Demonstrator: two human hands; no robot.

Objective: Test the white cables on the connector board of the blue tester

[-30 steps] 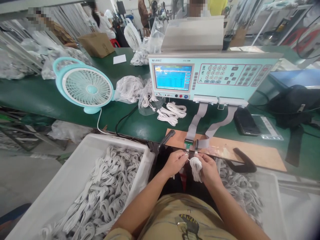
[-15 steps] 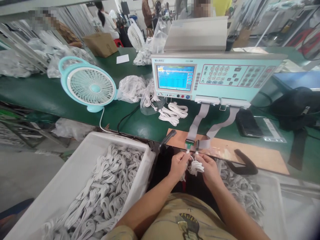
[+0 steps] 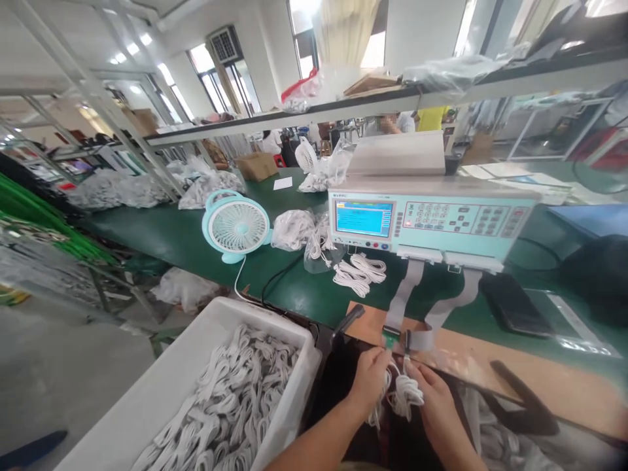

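A coiled white cable [image 3: 407, 394] hangs between my two hands at the bench edge. My left hand [image 3: 371, 378] is closed in a pinch on one end of the cable, against a small green circuit board [image 3: 391, 341]. My right hand [image 3: 434, 391] pinches the other end, just below a dark connector [image 3: 407, 340]. Grey ribbon cables [image 3: 406, 299] run from these fittings up to a light-blue cable tester [image 3: 456, 226] with a lit screen [image 3: 364, 218]. My fingers hide the plug ends, so how far they sit in is unclear.
A white bin [image 3: 196, 327] full of coiled cables stands at the left; more coils lie low at the right. On the green bench [image 3: 304, 304] are a fan [image 3: 240, 227], bagged cables [image 3: 293, 230], loose coils [image 3: 360, 273], a phone [image 3: 515, 304] and a wooden board [image 3: 471, 356].
My view has tilted up, bringing a shelf and windows into sight. The tester's screen content differs, and a red light shows on its panel. Both hands remain at the connectors.
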